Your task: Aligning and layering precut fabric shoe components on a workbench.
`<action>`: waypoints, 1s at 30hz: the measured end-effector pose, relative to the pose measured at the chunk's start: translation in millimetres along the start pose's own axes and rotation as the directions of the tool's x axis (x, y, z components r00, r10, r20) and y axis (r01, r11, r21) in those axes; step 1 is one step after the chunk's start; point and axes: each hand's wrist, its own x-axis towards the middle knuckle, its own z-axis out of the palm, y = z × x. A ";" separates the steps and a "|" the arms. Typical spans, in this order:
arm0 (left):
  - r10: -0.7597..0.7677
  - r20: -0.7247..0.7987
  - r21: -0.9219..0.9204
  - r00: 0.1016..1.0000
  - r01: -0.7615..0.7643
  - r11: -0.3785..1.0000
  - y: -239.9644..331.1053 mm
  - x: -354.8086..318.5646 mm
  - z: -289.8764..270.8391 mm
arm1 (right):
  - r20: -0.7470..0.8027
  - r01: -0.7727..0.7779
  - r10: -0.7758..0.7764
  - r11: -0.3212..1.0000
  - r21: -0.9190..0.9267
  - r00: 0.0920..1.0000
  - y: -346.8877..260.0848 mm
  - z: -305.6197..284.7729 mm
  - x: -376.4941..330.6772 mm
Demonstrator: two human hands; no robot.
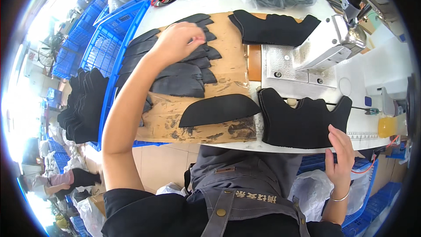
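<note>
Head view shows the left hand (179,41) with fingers curled above overlapping dark-grey, leaf-shaped flat pieces (180,81) on the left of a stained brown cardboard sheet (232,68); I cannot make out whether it grips one. At right, the right hand (340,156), fingers extended and grasping nothing, is at the near right edge of notched black fabric panels (302,123). A black half-moon piece (219,110) lies left of those panels, and a white metal machine (326,41) stands beyond them.
</note>
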 end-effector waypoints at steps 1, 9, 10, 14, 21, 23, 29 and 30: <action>-0.003 0.006 0.006 1.000 0.003 1.000 -4.0 -5.5 -2.6 | -0.002 0.000 0.000 1.000 0.008 1.000 0.2 2.2 1.6; -0.068 -0.040 0.113 0.997 0.073 0.991 -22.6 -6.2 22.3 | -0.019 0.077 -0.076 0.995 0.058 0.997 -9.6 10.6 10.2; 0.003 -0.022 0.181 1.000 0.001 0.983 -23.4 -3.8 23.5 | -0.020 0.075 -0.074 0.996 0.053 0.997 -10.1 9.9 9.1; -0.041 0.135 0.306 0.990 -0.002 0.952 -15.0 4.0 20.9 | -0.016 0.028 -0.027 0.999 0.045 0.999 -10.5 6.7 -0.5; -0.293 -0.006 -0.081 0.956 0.292 0.953 -24.0 -3.4 22.8 | -0.029 0.053 -0.051 0.996 0.067 0.998 -11.5 8.5 3.3; -0.453 0.091 -0.366 0.887 0.453 0.813 -31.2 -4.1 20.5 | -0.029 0.057 -0.055 0.996 0.072 0.998 -11.5 10.1 3.8; -0.479 0.052 -0.449 0.876 0.449 0.773 -56.2 -15.7 35.2 | -0.016 0.055 -0.054 0.993 0.100 0.998 -14.1 10.8 2.7; -0.474 0.053 -0.452 0.879 0.444 0.774 -52.4 -13.7 35.3 | -0.005 0.032 -0.032 0.993 0.113 0.999 -14.3 10.6 1.4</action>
